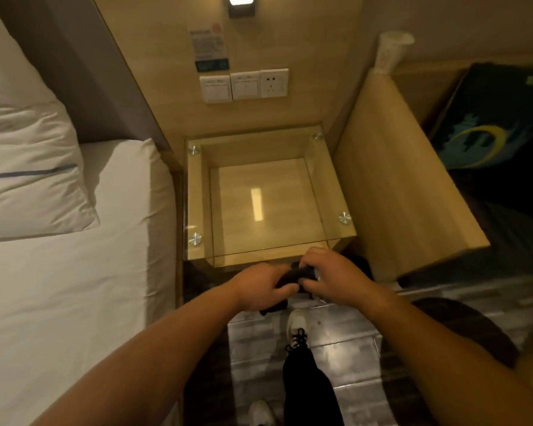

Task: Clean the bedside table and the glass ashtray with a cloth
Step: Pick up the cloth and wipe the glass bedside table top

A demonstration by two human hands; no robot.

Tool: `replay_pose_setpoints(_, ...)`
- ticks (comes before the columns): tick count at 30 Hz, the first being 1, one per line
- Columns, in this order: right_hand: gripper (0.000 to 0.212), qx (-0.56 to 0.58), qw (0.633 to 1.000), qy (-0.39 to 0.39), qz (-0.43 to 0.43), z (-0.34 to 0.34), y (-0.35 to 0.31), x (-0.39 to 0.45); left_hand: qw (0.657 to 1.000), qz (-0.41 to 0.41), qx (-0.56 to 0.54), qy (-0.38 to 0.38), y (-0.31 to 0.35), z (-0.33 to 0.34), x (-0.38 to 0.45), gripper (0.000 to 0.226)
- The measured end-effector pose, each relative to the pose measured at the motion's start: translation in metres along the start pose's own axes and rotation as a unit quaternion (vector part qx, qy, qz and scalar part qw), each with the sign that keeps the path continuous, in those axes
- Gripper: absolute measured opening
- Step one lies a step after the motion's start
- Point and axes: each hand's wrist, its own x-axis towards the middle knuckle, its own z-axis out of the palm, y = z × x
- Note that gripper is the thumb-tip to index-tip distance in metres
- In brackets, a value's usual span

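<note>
Now L hand (260, 289) & R hand (330, 276) both w/ grip clamped on dark cloth (299, 276).

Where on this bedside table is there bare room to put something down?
The whole glass top looks bare, bordered by four metal studs at its corners, the bed on the left and a wooden panel on the right. Only the front edge is crowded: both hands grip a dark cloth there.

To your left lies a bed (74, 272) with a white pillow (28, 167). On the wood wall panel ahead you see switches and a socket (244, 84) beneath a lit lamp (241, 4). A paper cup (391, 52) stands on the ledge to your right.
</note>
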Motion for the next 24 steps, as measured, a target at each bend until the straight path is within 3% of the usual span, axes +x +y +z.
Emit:
replay_pose_setpoints(6, 0.011, -0.013, 0.998, 0.020, 0.063, -0.018, -0.026, -0.059, 0.997, 0.022, 0.007, 0.075, 0.033, 0.032, -0.030, 0.020)
replay_pose_setpoints(11, 0.019, -0.021, 0.990, 0.037, 0.135, -0.048, -0.019, -0.114, 0.993, 0.042, 0.061, 0.092, 0.064, 0.032, -0.039, 0.040)
replay_pose_setpoints(17, 0.018, -0.019, 0.976, 0.074, 0.202, -0.080, 0.004, -0.179, 0.990, 0.079, 0.107, 0.045, 0.125, 0.018, -0.022, 0.031)
replay_pose_setpoints(20, 0.037, -0.028, 0.971, 0.086, 0.219, -0.087, 0.023, -0.215, 0.980, 0.119, 0.160, 0.016, 0.162, 0.024, -0.006, 0.028)
replay_pose_setpoints(24, 0.024, -0.039, 0.964, 0.093, 0.244, -0.093, 0.053, -0.274, 0.966, 0.169, 0.197, -0.021, 0.217, 0.046, 0.021, 0.030)
